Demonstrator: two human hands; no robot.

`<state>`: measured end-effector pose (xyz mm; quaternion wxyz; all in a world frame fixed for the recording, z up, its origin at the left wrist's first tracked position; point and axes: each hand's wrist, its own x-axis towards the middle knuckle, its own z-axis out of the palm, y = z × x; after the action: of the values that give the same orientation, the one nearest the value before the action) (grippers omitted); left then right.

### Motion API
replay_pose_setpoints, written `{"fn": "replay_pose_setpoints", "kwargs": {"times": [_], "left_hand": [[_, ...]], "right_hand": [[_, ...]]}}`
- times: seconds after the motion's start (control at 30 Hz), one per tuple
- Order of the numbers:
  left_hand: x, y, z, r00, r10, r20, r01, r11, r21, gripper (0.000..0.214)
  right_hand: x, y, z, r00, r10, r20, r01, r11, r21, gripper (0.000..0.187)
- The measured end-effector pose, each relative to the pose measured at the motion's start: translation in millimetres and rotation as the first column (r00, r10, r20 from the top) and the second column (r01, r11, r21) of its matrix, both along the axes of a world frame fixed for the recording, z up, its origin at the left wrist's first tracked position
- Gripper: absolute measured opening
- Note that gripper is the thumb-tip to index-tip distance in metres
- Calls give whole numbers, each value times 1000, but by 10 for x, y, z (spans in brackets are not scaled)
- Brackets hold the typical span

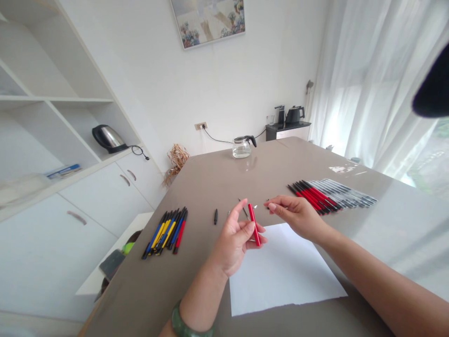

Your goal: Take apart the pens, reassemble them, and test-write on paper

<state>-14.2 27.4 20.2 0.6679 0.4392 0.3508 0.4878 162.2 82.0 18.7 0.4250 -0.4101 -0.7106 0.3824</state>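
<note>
My left hand (233, 241) is closed around a red pen barrel (254, 224), held nearly upright between thumb and fingers, with the index finger raised. To its right, my right hand (298, 215) has thumb and index finger pinched together. A small dark bit shows at those fingertips, but I cannot make out whether it is held. Both hands are over the far edge of a white sheet of paper (280, 281). A thin dark refill (242, 206) lies partly hidden behind my left hand. Farther left, a short black pen part (215, 216) lies on the table.
Blue, yellow and red pens (166, 231) lie bunched at the left. On the right are red-and-black pens (315, 196) beside a row of clear pens (345, 192). A glass pot (242, 148) stands at the table's (206, 178) far end.
</note>
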Motion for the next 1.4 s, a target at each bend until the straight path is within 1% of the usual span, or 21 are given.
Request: {"fn": "replay_pose_setpoints", "kwargs": {"times": [0.07, 0.17, 0.23, 0.27, 0.33, 0.37, 0.4, 0.43, 0.47, 0.53, 0.57, 0.67, 0.77, 0.8, 0.87, 0.93, 1.0, 1.1, 1.17, 1.27, 1.4], "left_hand": [[12, -19, 17, 1000, 9, -20, -8, 999, 52, 53], [39, -44, 16, 997, -4, -77, 13, 994, 113, 44], [47, -47, 2, 991, 17, -130, 9, 981, 195, 39], [45, -42, -4, 988, 48, -148, -10, 970, 244, 37], [26, -19, -13, 978, 156, -138, -105, 940, 324, 36], [14, -4, -14, 965, 243, -99, -196, 920, 339, 37], [4, 11, -15, 944, 327, -48, -294, 895, 336, 41], [-3, 25, -16, 921, 389, -12, -364, 872, 327, 44], [-4, 36, -19, 916, 401, -15, -375, 870, 320, 44], [1, 51, -30, 949, 308, -58, -278, 912, 301, 41], [2, 58, -38, 956, 285, -67, -255, 922, 290, 41], [-15, 80, -63, 938, 346, 15, -340, 913, 226, 45], [-26, 81, -85, 949, 314, 31, -315, 932, 181, 43], [-18, 72, -92, 953, 301, 20, -299, 935, 191, 42], [9, 49, -105, 955, 292, -41, -272, 927, 259, 40], [29, 35, -116, 944, 303, -132, -240, 903, 356, 37], [21, 42, -118, 924, 335, -185, -237, 881, 411, 35], [-31, 78, -101, 906, 391, -161, -310, 873, 377, 39], [-55, 92, -85, 916, 375, -143, -311, 888, 339, 40], [-48, 84, -73, 934, 340, -107, -296, 908, 297, 40], [-23, 68, -83, 936, 343, -78, -315, 916, 249, 40]], "right_hand": [[-2, -1, 4, 1000, -13, 1, 13, 1000, 1, 32], [-2, -6, 12, 1000, -26, 0, 26, 1000, 5, 32], [1, -4, 12, 999, -32, 2, 32, 999, 8, 32], [3, -1, 9, 999, -35, 3, 35, 999, 10, 32], [5, 9, -1, 999, -44, 4, 44, 999, 5, 31], [5, 14, -7, 999, -50, 5, 50, 999, -3, 31], [4, 18, -13, 999, -54, 7, 54, 998, -12, 31], [2, 22, -19, 998, -57, 10, 58, 998, -18, 31], [-1, 24, -24, 998, -58, 14, 59, 998, -21, 32], [-8, 25, -30, 998, -58, 18, 59, 998, -17, 32], [-11, 24, -32, 998, -59, 19, 59, 998, -16, 32], [-22, 17, -37, 998, -56, 20, 56, 998, -28, 33], [-33, 9, -42, 999, -44, 29, 45, 999, -31, 34], [-35, 7, -43, 999, -42, 32, 43, 999, -30, 34], [-36, 5, -43, 999, -42, 35, 43, 999, -26, 34], [-34, 6, -40, 998, -43, 38, 44, 999, -23, 34], [-31, 10, -38, 998, -44, 39, 46, 999, -28, 33], [-31, 16, -43, 998, -45, 41, 47, 998, -42, 34], [-37, 11, -53, 998, -35, 43, 37, 999, -38, 33], [-56, -24, -62, 999, 15, 48, -13, 999, -40, 32], [-97, -120, -35, 986, 161, 44, -158, 985, -74, 28]]}}
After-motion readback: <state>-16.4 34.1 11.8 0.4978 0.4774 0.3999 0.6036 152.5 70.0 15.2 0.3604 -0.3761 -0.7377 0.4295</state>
